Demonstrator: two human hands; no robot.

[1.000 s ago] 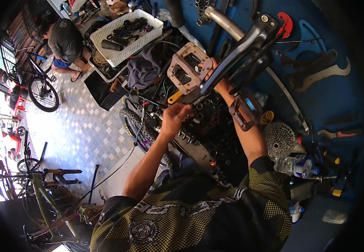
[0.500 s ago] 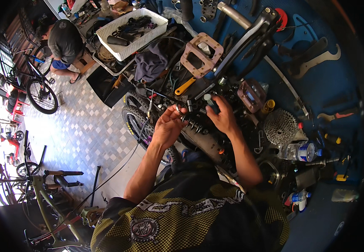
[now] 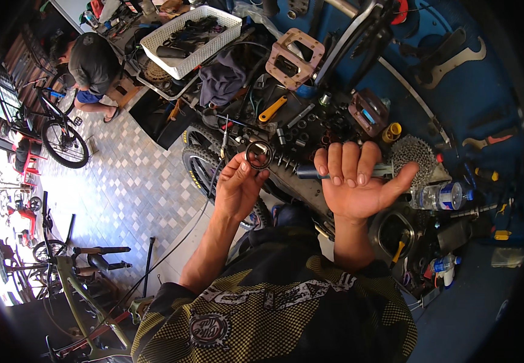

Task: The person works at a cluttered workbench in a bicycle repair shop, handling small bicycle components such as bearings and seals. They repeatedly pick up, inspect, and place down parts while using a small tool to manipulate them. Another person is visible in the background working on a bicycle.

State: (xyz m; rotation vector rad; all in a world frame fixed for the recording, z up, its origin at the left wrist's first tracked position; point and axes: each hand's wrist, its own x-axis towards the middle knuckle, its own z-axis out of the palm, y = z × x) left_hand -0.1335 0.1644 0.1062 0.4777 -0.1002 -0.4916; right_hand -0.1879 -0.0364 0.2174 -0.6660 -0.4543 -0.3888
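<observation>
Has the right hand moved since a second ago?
Yes: judged against the silver cassette, the right hand has come down and rightward in the view, from its upper left to its lower left.

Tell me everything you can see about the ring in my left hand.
The ring is round, narrow-banded and dark, with bright glints that suggest metal. Its centre looks open. It is held up at the fingertips of the left hand, slightly tilted, its opening facing roughly toward the camera. Finer surface detail is too small to make out.
</observation>
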